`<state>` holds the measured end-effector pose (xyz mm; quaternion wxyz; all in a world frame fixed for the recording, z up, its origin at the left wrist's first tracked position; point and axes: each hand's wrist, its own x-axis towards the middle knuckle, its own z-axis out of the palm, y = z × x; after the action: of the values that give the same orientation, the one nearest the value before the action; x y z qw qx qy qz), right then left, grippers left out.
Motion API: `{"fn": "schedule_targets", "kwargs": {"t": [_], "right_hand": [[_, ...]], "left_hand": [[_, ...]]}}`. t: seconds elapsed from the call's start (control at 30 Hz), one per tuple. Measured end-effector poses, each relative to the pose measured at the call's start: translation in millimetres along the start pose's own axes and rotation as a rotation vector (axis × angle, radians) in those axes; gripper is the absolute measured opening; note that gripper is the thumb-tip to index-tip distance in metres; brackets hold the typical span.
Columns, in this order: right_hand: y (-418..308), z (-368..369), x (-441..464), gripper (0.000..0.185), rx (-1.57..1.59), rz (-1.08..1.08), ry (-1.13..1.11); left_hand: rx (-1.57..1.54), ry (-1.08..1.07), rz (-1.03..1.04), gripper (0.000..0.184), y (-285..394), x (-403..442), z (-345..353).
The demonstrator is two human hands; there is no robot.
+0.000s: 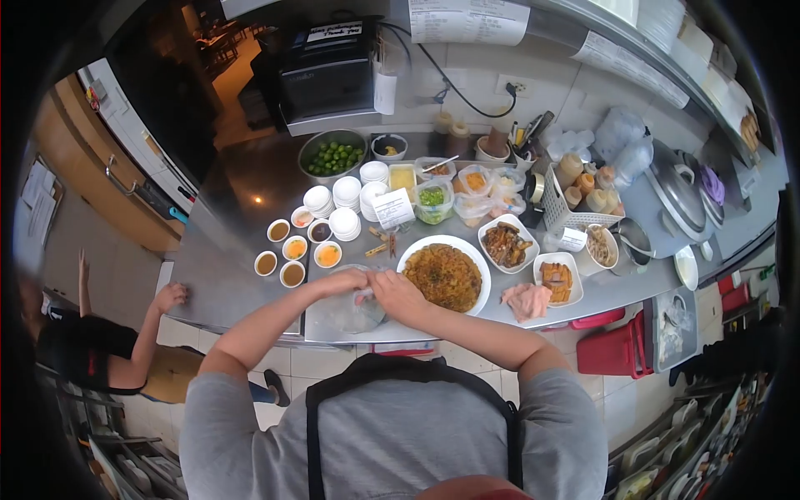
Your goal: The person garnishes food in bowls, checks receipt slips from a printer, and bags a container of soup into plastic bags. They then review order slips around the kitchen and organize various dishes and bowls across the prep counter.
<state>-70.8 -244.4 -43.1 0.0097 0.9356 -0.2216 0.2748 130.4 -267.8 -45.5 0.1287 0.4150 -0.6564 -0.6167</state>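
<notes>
My left hand (pixel 350 282) and my right hand (pixel 395 295) meet at the counter's front edge, fingers bent and close together. Both pinch at the upper part of a see-through plastic thing (pixel 337 312); whether it is a bag or a tub I cannot tell. Something pinkish shows under the fingers, too small to name. Right beside my right hand is a white plate heaped with brown-orange noodles or rice (pixel 443 278). Wooden clothespins (pixel 379 248) lie just beyond my hands. Small cups of orange and brown sauce (pixel 292 273) stand to the left.
Stacked white cups (pixel 344 222), a bowl of green limes (pixel 332 156) and tubs of chopped ingredients (pixel 433 202) fill the back. On the right are dishes of fried food (pixel 507 244), a pink cloth (pixel 526 302) and a bottle basket (pixel 575 204). A co-worker (pixel 108 350) stands left.
</notes>
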Motion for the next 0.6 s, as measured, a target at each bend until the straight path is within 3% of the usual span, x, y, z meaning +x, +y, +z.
{"fn": "schedule_targets", "kwargs": {"t": [0.03,0.07,0.13,0.37,0.43,0.47,0.53,0.57,0.6], "right_hand": [[0,-2,0,0.028,-0.048,0.038,-0.042],[2,0,-3,0.028,-0.05,0.034,-0.042],[5,3,-12,0.013,0.005,-0.037,-0.096],[-9,-3,-46,0.017,0.169,0.136,-0.052],[-17,9,-63,0.024,0.323,0.33,-0.049],[-21,13,-68,0.024,0.324,0.33,-0.05],[-32,22,-72,0.031,0.678,0.554,-0.344],[-44,37,-71,0.038,1.086,0.669,-0.319],[-57,33,-54,0.039,1.191,0.721,-0.418]], "left_hand": [[0.17,-0.146,0.051,0.028,8,3,1],[0.171,-0.143,0.053,0.028,15,3,4],[0.72,-0.216,-0.121,0.027,33,-2,12],[0.693,-0.336,-0.061,0.024,20,5,0],[0.575,-0.342,-0.059,0.02,10,7,-3],[0.574,-0.341,-0.06,0.02,10,7,-4],[0.444,-0.356,-0.146,0.017,26,4,-1],[0.437,-0.352,-0.15,0.017,27,5,-1],[0.456,-0.358,-0.188,0.019,27,7,-1]]}}
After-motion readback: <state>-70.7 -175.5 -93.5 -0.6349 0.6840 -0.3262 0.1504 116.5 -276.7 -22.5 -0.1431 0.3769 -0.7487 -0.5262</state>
